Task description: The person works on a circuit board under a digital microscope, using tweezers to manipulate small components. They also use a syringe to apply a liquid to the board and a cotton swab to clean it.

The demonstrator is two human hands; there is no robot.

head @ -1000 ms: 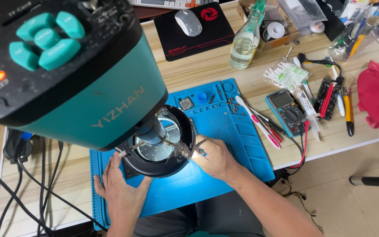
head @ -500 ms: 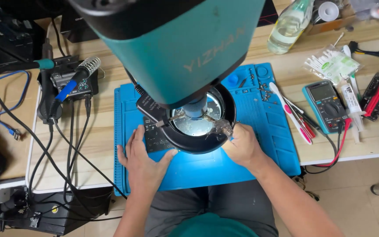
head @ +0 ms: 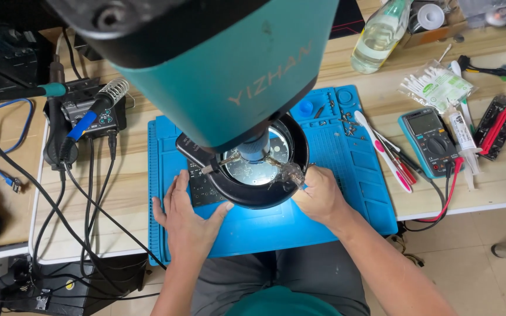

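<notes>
Left hand [head: 187,223]: lay flat, fingers apart, on circuit board [head: 201,186] — at microscope's [head: 229,76] seven o'clock
Right hand [head: 318,196]: clamped on tweezers [head: 285,168] (four o'clock)

From here the teal microscope head [head: 218,64] blocks most of my view: it is cut off by the top edge and hides the middle of the blue mat [head: 265,228]. The circuit board [head: 203,181] shows only partly beside the black ring light [head: 253,196]. My right hand [head: 320,196] holds something thin, but the lens blurs it. The bottle [head: 382,35] is cropped at the top.
</notes>
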